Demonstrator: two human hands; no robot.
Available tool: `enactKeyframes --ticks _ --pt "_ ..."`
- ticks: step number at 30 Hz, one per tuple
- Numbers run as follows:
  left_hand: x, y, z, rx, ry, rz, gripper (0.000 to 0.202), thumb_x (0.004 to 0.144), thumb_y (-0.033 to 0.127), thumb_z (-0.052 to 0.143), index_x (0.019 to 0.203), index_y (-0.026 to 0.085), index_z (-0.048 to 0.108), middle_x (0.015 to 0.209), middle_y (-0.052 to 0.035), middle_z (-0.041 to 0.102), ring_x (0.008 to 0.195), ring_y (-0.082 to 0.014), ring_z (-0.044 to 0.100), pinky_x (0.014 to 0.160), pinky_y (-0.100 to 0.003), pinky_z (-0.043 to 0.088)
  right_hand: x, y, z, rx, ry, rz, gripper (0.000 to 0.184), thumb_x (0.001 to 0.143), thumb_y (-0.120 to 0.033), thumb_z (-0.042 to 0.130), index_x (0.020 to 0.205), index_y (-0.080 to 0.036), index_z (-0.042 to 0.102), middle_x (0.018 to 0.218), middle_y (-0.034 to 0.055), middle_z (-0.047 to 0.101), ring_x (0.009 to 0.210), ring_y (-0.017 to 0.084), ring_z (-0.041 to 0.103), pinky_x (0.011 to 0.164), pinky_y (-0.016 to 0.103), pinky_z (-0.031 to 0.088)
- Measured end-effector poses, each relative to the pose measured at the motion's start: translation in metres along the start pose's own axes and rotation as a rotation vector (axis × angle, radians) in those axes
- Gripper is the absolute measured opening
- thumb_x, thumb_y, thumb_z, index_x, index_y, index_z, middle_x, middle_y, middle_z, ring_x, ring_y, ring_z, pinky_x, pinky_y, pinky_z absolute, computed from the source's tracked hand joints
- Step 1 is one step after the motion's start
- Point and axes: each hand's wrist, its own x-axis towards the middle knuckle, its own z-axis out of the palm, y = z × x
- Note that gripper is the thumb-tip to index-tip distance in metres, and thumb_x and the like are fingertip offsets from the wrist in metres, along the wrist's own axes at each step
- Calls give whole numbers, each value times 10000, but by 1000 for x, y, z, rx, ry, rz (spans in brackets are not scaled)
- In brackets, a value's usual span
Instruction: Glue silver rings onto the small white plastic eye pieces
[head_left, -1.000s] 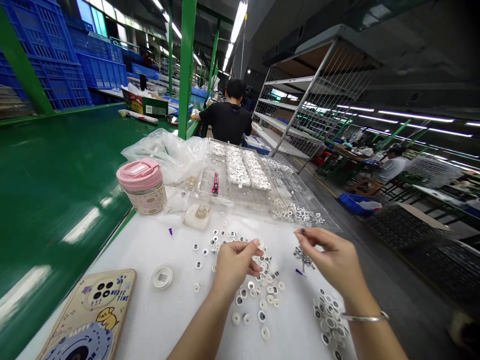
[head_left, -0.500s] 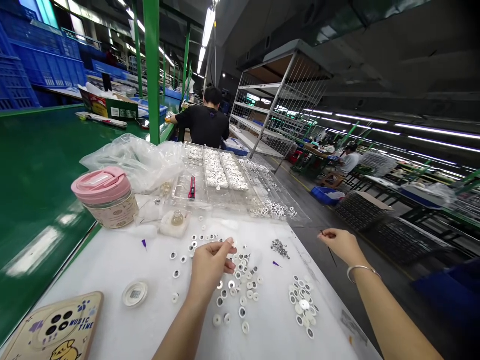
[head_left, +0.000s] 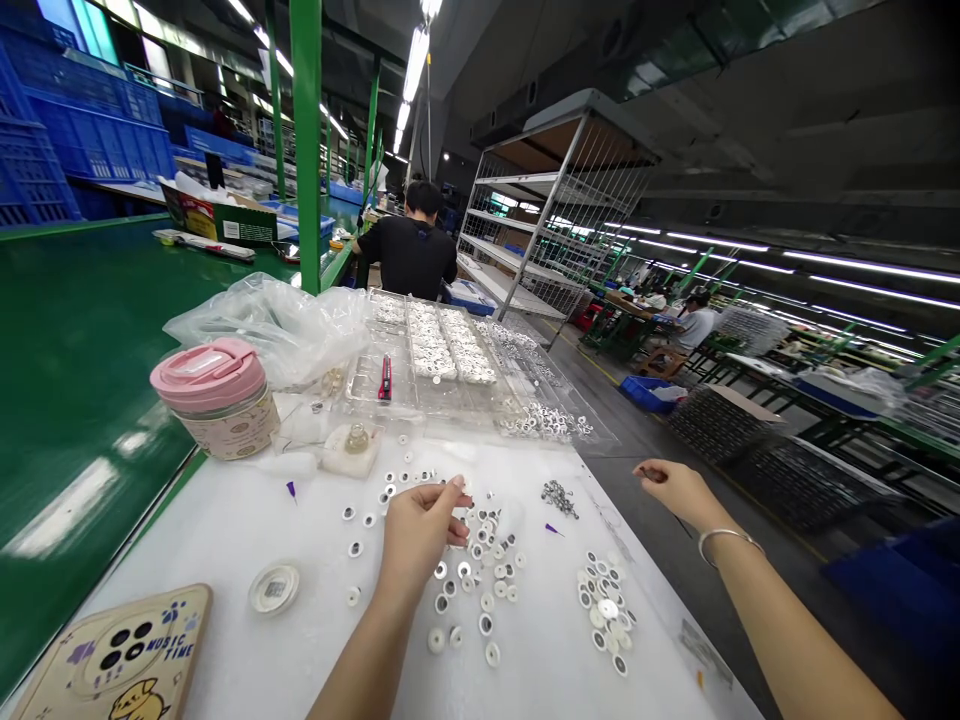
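Under your fingers (head_left: 455, 484), the white workbench (head_left: 225, 540) carries loose plastic googly eyes (head_left: 486, 600), scattered just below your left hand (head_left: 417, 530), pinched together; your right hand (head_left: 675, 490), beyond the bench edge, pinches something too small to tell.

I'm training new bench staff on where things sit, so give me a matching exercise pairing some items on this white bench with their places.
Items:
1. red-handled utility knife
2. metal bangle
3. pink-lidded tumbler
4. small glass bottle

Places:
A. on a white block
B. around the right wrist
C. inside a clear plastic tray
D. in front of a clear plastic bag

Pairs: 1-C, 2-B, 3-D, 4-A
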Motion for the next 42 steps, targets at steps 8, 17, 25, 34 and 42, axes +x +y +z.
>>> enactKeyframes --ticks 8,17,25,34,42 --pt "-3 3 1 22 23 -3 372 665 422 634 746 60 627 781 -91 630 444 -99 524 438 -218 484 -9 -5 1 55 7 16 356 689 -418 479 723 -123 675 560 64 594 545 189 549 530 264 373" --pt "7 -10 -2 110 4 58 409 732 463 538 739 63 620 597 -75 606 426 -131 533 428 -229 468 -58 -155 -30 758 266 -360 324 722 -407 580 920 -159 644 871 71 646 747 151 616 708 251 497" --pt "8 -14 -1 256 28 148 393 763 443 466 667 86 600 601 -66 600 403 -144 539 357 -203 387 -51 -318 11 1089 -282 -675 303 742 -364 581 873 -97 642 770 81 650 692 143 622 683 270 517" --pt "10 -11 -9 423 49 241 363 783 378 429 571 128 586 435 -16 517 369 -118 507 397 -183 320 -42 -355 38 1060 -358 -713 273 726 -362 580 766 -98 631 660 57 618 617 141 606 614 258 507" --pt "10 -5 -16 488 66 226 312 775 366 441 659 138 621 578 -4 586 405 -103 527 450 -187 353 -37 -361 33 1069 -262 -668 310 761 -391 526 792 -93 606 668 59 608 628 125 593 639 242 493"
